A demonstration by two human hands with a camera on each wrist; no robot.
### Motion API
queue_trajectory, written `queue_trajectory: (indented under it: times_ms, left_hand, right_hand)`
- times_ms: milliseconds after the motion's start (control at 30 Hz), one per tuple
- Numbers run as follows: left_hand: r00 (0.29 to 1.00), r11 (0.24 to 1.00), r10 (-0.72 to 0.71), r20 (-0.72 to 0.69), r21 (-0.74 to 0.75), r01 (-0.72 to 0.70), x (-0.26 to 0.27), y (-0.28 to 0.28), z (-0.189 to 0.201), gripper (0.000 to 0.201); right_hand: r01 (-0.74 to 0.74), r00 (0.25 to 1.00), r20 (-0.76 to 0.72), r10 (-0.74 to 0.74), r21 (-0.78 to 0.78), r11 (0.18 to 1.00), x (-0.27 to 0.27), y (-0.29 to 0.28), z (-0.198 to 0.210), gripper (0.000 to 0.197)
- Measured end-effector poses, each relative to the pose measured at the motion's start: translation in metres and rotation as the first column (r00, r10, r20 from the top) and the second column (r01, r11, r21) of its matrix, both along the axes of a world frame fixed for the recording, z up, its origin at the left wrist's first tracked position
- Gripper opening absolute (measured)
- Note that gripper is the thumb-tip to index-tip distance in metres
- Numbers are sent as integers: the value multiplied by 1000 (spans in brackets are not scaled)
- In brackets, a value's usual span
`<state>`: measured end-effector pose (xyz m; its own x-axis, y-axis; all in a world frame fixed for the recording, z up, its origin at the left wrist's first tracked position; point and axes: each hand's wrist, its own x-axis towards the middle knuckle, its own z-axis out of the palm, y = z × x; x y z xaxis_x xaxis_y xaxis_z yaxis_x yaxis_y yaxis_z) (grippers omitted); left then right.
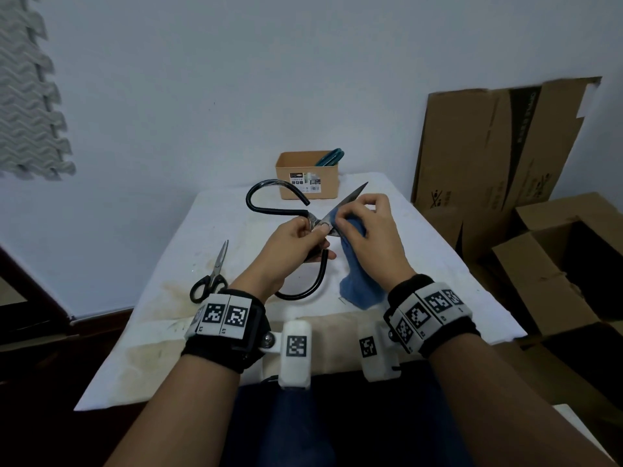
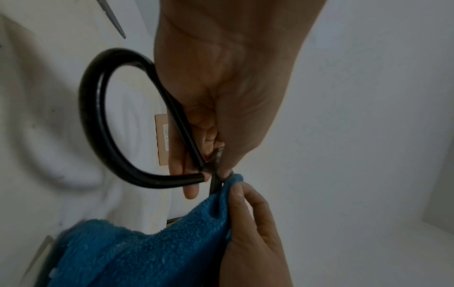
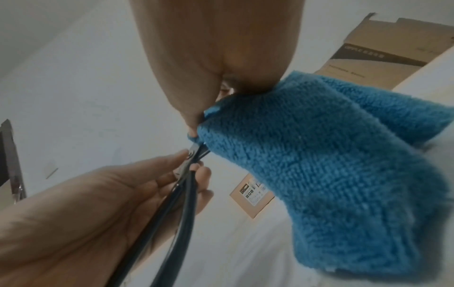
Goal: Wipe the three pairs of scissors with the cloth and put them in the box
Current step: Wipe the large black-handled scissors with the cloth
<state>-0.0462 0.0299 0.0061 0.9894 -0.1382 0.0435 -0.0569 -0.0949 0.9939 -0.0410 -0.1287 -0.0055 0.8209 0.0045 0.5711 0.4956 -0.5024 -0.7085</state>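
Big scissors (image 1: 269, 205) with looping black handles are held above the table's middle. My left hand (image 1: 300, 242) grips them at the pivot, seen close in the left wrist view as the big scissors (image 2: 98, 120). My right hand (image 1: 367, 227) pinches the blue cloth (image 1: 357, 281) round the base of the blades; the blade tip pokes out toward the box. Small black-handled scissors (image 1: 210, 276) lie on the table at the left. A tan box (image 1: 308, 176) stands at the far edge with teal-handled scissors (image 1: 332, 157) inside it. The right wrist view shows the blue cloth (image 3: 331, 165) draped from my fingers.
The table (image 1: 438, 264) has a white, stained cover. Flat and open cardboard cartons (image 1: 499, 146) stand on the right, close beside the table. A white wall is behind, with grey foam tiles (image 1: 27, 96) at upper left.
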Motion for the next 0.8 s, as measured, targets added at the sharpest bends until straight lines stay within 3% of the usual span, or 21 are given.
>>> queue_trajectory:
  times_ms: [167,267,433,633,800]
  left_hand:
    - [999,1000,9,31,-2,-9,1,-2,-1,21]
    - [999,1000,13,41,-2,-13,2,-3,0,30]
    - [996,999,0,87,41,-4,-1,-6,1,23]
    - [993,998,0,120,60,-7,-1,-5,3,24]
    - [992,996,-17,122,88,6,-2,-4,7,19]
  right_hand:
    - [106,985,-146,-92,92,990,1,-3,6,34]
    - [119,959,-257,-121,-22,993,5,-5,8,42]
    - [108,961,-247,-122,-69,992,7,-5,10,31]
    - [142,972,-195,-133,33,989,7,-3,3,33]
    - [134,972,-198,-126,29,991,7,-8,3,30]
